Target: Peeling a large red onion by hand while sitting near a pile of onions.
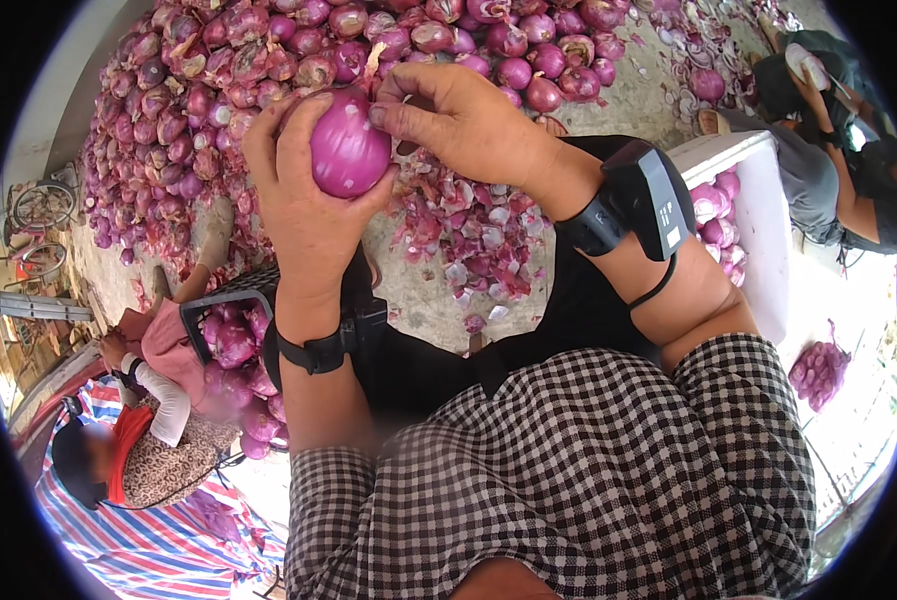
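My left hand (303, 170) is wrapped round a large, smooth red onion (353, 150), holding it up over the floor in front of my knees. Its purple surface is shiny, with a few pale spots. My right hand (458, 120) is at the onion's upper right side, thumb and fingers pinched close together by its skin. Something small and dark shows under the right thumb, but its kind is unclear. Loose onion skins (478, 240) lie on the floor below my hands.
A big heap of red onions (168, 110) spreads ahead and left. To the right stands a white box (768, 220) with peeled onions; to the left, a dark crate (193, 330) of onions. A co-worker (178, 440) sits at left, another (838, 150) at right, holding an onion.
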{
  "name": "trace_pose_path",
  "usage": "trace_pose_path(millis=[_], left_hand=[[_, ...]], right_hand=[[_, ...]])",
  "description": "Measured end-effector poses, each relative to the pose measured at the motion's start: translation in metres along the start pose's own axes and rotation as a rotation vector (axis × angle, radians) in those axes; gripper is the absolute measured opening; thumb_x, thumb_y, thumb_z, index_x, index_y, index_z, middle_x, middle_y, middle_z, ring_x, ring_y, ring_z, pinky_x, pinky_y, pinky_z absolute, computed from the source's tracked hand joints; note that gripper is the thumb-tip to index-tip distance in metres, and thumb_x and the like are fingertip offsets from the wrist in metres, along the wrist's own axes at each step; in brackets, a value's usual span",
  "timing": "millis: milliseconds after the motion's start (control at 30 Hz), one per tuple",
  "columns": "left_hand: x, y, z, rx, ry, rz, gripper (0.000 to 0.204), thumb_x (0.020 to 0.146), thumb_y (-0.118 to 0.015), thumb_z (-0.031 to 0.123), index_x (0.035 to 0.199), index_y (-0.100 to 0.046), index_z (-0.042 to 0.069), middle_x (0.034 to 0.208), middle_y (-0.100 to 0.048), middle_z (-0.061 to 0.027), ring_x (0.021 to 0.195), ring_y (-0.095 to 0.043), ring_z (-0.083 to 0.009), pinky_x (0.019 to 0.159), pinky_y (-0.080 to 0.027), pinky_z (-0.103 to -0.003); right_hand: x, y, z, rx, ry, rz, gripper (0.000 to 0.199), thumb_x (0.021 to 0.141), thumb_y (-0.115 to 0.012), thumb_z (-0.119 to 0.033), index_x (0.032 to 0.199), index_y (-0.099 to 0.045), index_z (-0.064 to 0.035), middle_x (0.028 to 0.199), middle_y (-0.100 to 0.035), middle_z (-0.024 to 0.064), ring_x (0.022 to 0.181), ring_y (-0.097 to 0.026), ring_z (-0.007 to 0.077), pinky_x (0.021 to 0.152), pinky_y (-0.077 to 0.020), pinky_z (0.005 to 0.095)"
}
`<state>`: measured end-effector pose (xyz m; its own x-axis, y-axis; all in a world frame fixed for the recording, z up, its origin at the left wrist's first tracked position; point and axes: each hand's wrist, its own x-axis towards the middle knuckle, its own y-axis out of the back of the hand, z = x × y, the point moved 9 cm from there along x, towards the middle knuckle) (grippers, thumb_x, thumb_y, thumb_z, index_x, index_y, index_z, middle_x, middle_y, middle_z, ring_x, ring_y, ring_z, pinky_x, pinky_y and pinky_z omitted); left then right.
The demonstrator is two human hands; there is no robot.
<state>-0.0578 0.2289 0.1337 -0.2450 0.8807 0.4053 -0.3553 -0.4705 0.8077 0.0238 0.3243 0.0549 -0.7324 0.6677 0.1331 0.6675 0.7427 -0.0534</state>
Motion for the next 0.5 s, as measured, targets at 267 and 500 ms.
trace_pose_path(millis=[267, 500], left_hand=[[0.002, 0.002, 0.003, 0.024, -0.026, 0.025, 0.078, 0.049, -0.086, 0.011, 0.120, -0.053, 0.014, 0.122, -0.044, -0.0123, 0.115, -0.047, -0.0327, 0.096, -0.044, -0.041], [0.001, -0.001, 0.002, 0.014, -0.014, 0.020, 0.077, 0.052, -0.086, 0.013, 0.121, -0.052, 0.011, 0.123, -0.047, -0.0129, 0.117, -0.046, -0.0323, 0.099, -0.040, -0.042]], right_hand=[[0.000, 0.014, -0.009, 0.001, -0.043, 0.075, 0.021, 0.088, -0.064, -0.019, 0.091, -0.059, 0.0013, 0.081, -0.062, 0.0063, 0.075, -0.057, 0.0110, 0.070, -0.0472, 0.0275], [0.001, 0.005, -0.002, -0.006, -0.064, 0.006, 0.016, 0.089, -0.063, -0.015, 0.090, -0.059, -0.0001, 0.079, -0.058, 0.0007, 0.076, -0.052, 0.0058, 0.069, -0.0454, 0.0229]])
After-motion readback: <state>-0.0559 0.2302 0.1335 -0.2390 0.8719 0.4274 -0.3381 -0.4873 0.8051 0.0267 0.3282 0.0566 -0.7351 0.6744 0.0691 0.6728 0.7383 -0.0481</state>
